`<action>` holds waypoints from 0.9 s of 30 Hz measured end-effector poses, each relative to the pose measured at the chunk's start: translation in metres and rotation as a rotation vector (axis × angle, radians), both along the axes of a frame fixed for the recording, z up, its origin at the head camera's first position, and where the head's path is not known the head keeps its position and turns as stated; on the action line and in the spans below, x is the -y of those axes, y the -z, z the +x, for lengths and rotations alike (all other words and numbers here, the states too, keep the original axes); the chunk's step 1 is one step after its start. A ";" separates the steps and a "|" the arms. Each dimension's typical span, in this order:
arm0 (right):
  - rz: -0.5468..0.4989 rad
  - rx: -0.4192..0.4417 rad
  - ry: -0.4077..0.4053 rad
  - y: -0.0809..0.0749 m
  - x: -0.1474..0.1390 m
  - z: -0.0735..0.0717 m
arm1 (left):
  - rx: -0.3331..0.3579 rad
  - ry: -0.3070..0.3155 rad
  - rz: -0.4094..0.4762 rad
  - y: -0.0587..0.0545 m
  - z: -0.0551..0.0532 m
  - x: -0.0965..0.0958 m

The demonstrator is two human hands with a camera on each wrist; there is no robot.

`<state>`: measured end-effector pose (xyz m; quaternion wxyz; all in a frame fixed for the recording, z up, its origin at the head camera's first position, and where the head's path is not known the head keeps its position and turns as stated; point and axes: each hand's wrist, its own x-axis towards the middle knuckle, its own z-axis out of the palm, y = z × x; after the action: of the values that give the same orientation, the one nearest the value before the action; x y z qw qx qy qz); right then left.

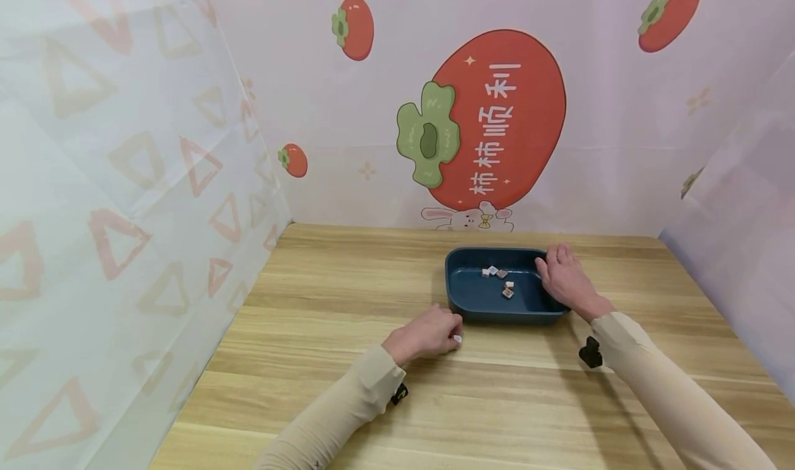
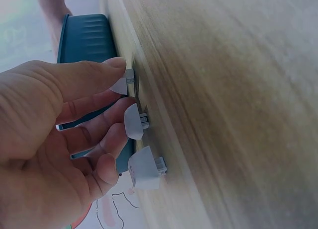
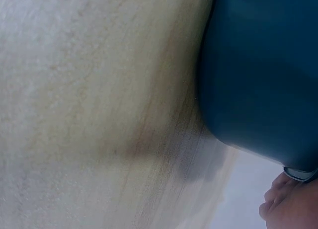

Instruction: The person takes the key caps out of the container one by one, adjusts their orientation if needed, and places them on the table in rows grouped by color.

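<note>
A dark blue rectangular tray (image 1: 497, 316) sits on the wooden table, with several small white-and-brown pieces (image 1: 508, 293) scattered inside. My right hand (image 1: 568, 280) grips the tray's right end, thumb over the inner side of the rim; in the right wrist view its knuckles (image 3: 288, 204) show beside the rim. In front of the tray's near left corner, my left hand (image 1: 428, 332) is low over the table with curled fingers. The left wrist view shows its thumb and finger pinching a small white piece (image 2: 120, 86) with a grey stub. Two similar pieces (image 2: 133, 122) are beside the other fingers.
The wooden table (image 1: 348, 284) runs back to a wall covering (image 1: 335, 111) printed with red fruit. A patterned sheet (image 1: 155, 201) borders its left side, another the right. Black wrist devices (image 1: 591, 353) hang under both sleeves.
</note>
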<state>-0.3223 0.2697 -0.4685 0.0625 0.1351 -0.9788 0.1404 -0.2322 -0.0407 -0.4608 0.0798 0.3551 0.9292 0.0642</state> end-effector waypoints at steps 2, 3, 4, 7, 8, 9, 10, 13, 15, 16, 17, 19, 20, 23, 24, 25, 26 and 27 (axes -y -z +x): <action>-0.003 -0.007 -0.004 0.000 0.000 0.000 | 0.003 -0.002 0.002 0.000 0.000 0.001; -0.005 -0.009 -0.006 0.000 0.000 0.000 | 0.005 -0.003 0.004 0.000 -0.001 0.001; -0.006 -0.012 -0.008 -0.001 0.000 0.000 | 0.008 -0.004 0.005 0.000 -0.001 0.001; -0.008 -0.023 -0.014 -0.001 0.000 0.000 | 0.017 -0.003 0.004 -0.001 -0.001 0.002; -0.008 -0.026 -0.016 -0.001 0.000 0.000 | 0.020 -0.004 0.003 -0.001 -0.001 0.002; -0.006 -0.028 -0.016 0.000 0.000 0.000 | 0.021 -0.004 0.003 -0.001 -0.001 0.002; -0.007 -0.033 -0.017 0.000 0.000 0.000 | 0.022 -0.004 0.002 -0.001 -0.001 0.003; -0.005 -0.046 -0.018 0.000 0.000 0.000 | 0.017 -0.004 0.000 -0.001 -0.001 0.004; -0.002 -0.053 -0.016 -0.001 0.000 0.001 | 0.011 -0.005 0.000 0.000 -0.001 0.004; -0.001 -0.055 -0.016 -0.001 0.000 0.001 | 0.014 -0.007 0.001 -0.001 -0.001 0.004; 0.000 -0.055 -0.015 -0.001 0.000 0.001 | 0.019 -0.009 0.002 -0.001 -0.001 0.005; 0.001 -0.051 -0.013 -0.002 0.000 0.001 | 0.036 -0.016 0.005 -0.001 -0.002 0.005; 0.003 -0.050 -0.012 -0.002 0.000 0.001 | 0.048 -0.025 0.012 -0.002 -0.002 0.006; 0.007 -0.037 -0.007 -0.002 0.000 0.001 | 0.076 -0.052 0.048 -0.006 -0.005 0.006; 0.008 -0.030 -0.006 -0.002 0.000 0.001 | 0.088 -0.066 0.070 -0.009 -0.005 0.006; 0.009 -0.023 -0.006 -0.002 0.000 0.001 | 0.100 -0.082 0.091 -0.011 -0.006 0.006; 0.009 -0.016 -0.004 -0.002 0.001 0.001 | 0.110 -0.097 0.111 -0.013 -0.006 0.005; 0.009 -0.013 -0.004 -0.001 0.001 0.001 | 0.115 -0.105 0.129 -0.016 -0.007 0.005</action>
<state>-0.3214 0.2688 -0.4673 0.0680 0.1380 -0.9788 0.1351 -0.2391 -0.0459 -0.4453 0.1065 0.3061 0.9343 0.1482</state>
